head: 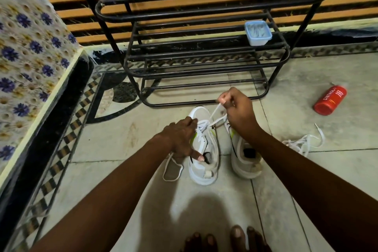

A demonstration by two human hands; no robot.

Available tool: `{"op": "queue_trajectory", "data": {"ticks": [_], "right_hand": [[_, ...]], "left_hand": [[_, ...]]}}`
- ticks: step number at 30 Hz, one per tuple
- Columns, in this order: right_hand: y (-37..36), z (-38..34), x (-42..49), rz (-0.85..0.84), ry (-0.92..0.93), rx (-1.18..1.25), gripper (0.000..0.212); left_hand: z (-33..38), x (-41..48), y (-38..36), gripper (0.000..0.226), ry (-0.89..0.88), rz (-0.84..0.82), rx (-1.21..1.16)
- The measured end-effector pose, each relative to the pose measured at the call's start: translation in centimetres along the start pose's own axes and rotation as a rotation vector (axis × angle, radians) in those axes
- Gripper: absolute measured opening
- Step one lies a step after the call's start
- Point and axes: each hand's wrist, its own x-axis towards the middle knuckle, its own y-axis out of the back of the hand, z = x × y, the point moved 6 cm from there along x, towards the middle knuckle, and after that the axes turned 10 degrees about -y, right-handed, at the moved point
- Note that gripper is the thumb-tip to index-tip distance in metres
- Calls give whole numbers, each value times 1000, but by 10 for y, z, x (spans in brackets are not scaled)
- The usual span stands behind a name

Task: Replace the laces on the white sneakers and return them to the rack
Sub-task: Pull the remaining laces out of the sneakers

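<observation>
White sneakers (201, 170) point toes-first toward the rack (204, 71).

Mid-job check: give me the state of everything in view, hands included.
Left sneaker: upright on floor, partly laced.
Threaded lace: pulled taut upward.
Right sneaker: upright, no lace visible.
Loose lace: heaped on floor.
Left hand: holds left sneaker.
Right hand: pinches threaded lace's end.
Red bottle: lying on its side.
Rack: holds no sneakers.
Blue tub: on rack shelf.
</observation>
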Motion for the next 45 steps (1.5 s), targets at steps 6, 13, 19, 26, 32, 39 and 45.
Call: {"op": "queue_trajectory", "data": {"ticks": [6,13,19,26,32,39,45], "right_hand": [[-6,12,1,-145,-76,36,16],[-43,1,-16,-575,472,-881,12],[-50,3,-7,-658,424,-1157,9],[-26,-7,-16,-77,503,-1035,40],[2,19,0,32,-77,-1,19],[-13,29,-6,-81,-147,42,27],[-29,15,-14,-279,14,-137,24]], "left_hand": [[1,-1,1,141,-5,7,13],[1,-1,-1,144,10,7,-11],[3,-3,1,144,2,18,-9],[-2,0,-3,146,6,24,-16],[-2,1,-3,146,3,24,-17],[-3,0,-3,145,4,22,-28],[0,-2,-2,143,-5,31,-44]]}}
